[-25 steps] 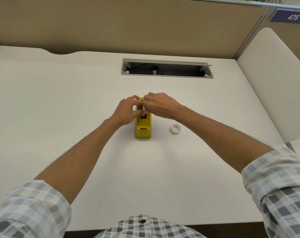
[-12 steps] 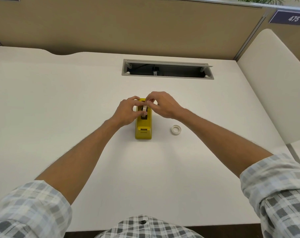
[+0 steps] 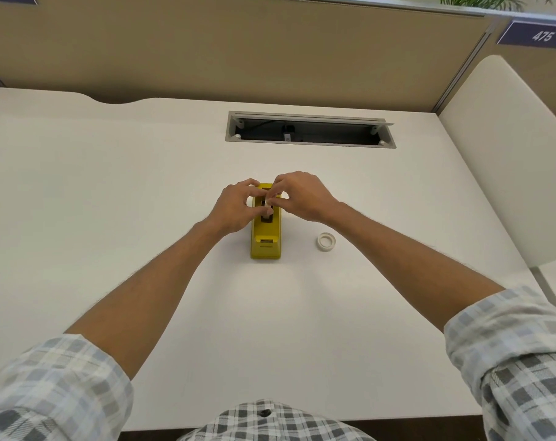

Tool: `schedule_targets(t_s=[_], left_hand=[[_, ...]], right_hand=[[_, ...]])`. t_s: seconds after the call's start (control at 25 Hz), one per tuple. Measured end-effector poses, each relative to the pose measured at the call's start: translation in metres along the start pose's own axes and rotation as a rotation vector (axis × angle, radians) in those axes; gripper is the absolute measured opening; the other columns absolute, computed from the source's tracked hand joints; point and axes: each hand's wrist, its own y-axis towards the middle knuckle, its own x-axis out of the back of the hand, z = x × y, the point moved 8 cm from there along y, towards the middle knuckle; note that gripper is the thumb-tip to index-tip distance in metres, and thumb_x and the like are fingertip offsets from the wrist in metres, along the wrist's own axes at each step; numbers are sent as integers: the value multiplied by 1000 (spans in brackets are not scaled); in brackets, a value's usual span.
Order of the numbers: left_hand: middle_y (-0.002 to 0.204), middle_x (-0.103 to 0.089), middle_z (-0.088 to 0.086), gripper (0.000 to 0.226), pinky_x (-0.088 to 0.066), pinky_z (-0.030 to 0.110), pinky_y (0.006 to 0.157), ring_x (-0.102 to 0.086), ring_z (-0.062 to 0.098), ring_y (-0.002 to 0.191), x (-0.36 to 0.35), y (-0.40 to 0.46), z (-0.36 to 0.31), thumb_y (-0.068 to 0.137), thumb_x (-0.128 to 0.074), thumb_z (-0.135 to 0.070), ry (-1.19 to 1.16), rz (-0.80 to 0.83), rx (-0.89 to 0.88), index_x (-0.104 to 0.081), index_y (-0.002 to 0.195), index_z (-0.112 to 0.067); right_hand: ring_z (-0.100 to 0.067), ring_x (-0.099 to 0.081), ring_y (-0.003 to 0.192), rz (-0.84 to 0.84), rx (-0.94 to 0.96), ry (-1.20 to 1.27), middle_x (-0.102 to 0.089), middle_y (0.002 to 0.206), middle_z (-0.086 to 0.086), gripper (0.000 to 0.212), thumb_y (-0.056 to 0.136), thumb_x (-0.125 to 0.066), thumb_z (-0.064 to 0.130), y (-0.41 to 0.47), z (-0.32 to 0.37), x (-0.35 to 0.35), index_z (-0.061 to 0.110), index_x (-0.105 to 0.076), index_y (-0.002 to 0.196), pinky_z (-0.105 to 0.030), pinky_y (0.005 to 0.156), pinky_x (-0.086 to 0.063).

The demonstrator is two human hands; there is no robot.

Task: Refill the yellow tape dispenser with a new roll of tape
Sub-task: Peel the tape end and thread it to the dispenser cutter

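Head view looked down at your two hands meeting over the yellow tape dispenser (image 3: 266, 232), which stood mid-desk (image 3: 111, 186) with its long axis running away from you, cutter end nearest your body. Your left hand (image 3: 235, 206) and right hand (image 3: 299, 195) covered the far half, so the well was mostly hidden. Both had fingers curled, pinching a small whitish piece (image 3: 268, 202) over the slot; whether that was roll or core was too small to tell. A white tape ring (image 3: 326, 241) lay flat, right of the dispenser and apart from it.
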Motion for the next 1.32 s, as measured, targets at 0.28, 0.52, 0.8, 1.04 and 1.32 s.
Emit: schedule_targets(t_s=[0.28, 0.52, 0.8, 1.04, 1.32], left_hand=[[129, -58, 0, 42, -45, 41, 97, -53, 23, 116, 1, 1, -2, 78, -78, -30, -11, 7, 6, -68, 119, -21], [125, -62, -1, 46, -44, 36, 99, -54, 19, 115, 1, -1, -4, 74, -81, -23, -93, -23, -13, -66, 117, -18], [118, -61, -3, 51, -42, 30, 89, -53, 17, 107, -2, -4, 0, 71, -82, -23, -101, -70, -17, -60, 117, -19], [132, -52, -2, 58, -44, 32, 96, -49, 16, 118, -5, -8, -1, 76, -79, -32, -94, -93, -76, -57, 128, -17], [139, -51, -1, 34, -40, 43, 106, -47, 19, 127, -7, -11, 4, 92, -62, -30, -94, -87, -79, -65, 121, -14]], right_hand=[[-17, -62, 93, 6, -34, 18, -70, 106, 2, 24, 98, -55, 32, 3, -4, -2, 19, -71, 110, -27, 70, -44], [-19, -61, 102, 8, -122, 96, -68, 114, 0, 24, 98, -53, 32, 5, -11, -5, 17, -66, 112, -29, 77, -47], [-20, -62, 104, 15, -159, 187, -69, 116, -4, 24, 100, -52, 28, 5, -10, -4, 14, -65, 114, -29, 81, -47], [-20, -63, 101, 15, -155, 167, -69, 115, -2, 24, 100, -51, 30, 2, -7, -6, 15, -64, 114, -29, 79, -49], [-21, -65, 102, 10, -151, 178, -71, 115, -4, 25, 100, -51, 32, 2, -9, -8, 16, -63, 114, -29, 80, -50]])
